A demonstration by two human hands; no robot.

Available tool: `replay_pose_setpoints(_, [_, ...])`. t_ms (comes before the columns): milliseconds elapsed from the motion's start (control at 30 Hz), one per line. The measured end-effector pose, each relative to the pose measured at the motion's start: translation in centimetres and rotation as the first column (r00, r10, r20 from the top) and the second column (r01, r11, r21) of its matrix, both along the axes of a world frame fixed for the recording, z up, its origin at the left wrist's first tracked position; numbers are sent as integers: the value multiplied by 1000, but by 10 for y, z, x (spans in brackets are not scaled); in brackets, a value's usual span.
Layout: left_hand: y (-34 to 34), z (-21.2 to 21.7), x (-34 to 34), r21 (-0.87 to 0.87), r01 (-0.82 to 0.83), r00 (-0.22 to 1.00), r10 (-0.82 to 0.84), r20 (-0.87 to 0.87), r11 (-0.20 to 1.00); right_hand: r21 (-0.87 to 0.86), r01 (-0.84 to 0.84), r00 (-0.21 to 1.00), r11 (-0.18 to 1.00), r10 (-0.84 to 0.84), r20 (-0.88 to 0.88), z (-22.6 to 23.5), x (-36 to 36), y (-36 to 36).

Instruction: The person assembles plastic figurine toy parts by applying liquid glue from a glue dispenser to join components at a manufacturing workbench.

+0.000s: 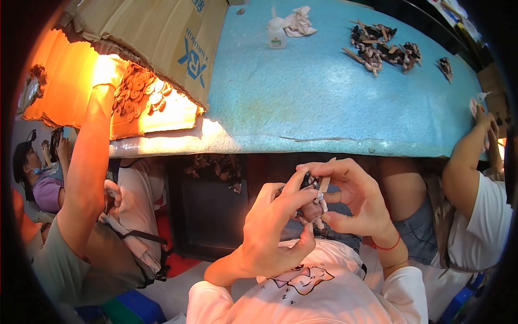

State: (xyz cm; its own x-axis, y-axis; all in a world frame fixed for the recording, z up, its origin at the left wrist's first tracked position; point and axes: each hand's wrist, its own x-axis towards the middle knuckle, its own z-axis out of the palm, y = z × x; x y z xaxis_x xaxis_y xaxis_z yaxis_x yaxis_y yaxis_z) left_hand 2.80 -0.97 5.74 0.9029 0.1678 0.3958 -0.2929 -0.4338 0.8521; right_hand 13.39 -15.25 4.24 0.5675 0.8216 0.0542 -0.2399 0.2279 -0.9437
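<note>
Close to my chest, both hands hold a small figurine (pixel 312 209) in brown, black and pale colours. Thumb and fingers of my left hand (pixel 275 227) are closed on its left side. From the other side, my right hand (pixel 359 197) pinches it with curled fingers. A flat wooden stick (pixel 325 185) rises from beside the figurine, between my hands. My fingers cover part of the figurine, so its finer details are hidden.
The blue table (pixel 324 119) carries similar figurines with sticks (pixel 380 48), a white bottle (pixel 277 35) and a cloth (pixel 300 22). A lit cardboard box (pixel 178 48) holds round discs (pixel 135 94). A co-worker's arm (pixel 89 167) reaches inside. Another person's arm (pixel 467 146) is right; a black tray (pixel 208 216) sits below.
</note>
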Motion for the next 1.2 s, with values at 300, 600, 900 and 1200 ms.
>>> replay_pose_setpoints(300, [-3,3,-1,117,-18,1000,16,21,993,-40,-62,973,997,69,221,10,12,-4])
replay_pose_setpoints(600, [-8,5,-2,110,-46,999,48,-17,993,-93,-87,988,992,98,120,16,11,-2])
replay_pose_setpoints(900, [1,-11,0,-361,-28,992,-20,-127,932,100,120,975,988,-98,-202,-1,7,-8])
replay_pose_setpoints(1200, [-11,-10,-1,-357,-15,998,-6,-57,934,169,89,982,982,-59,-179,-7,-8,0])
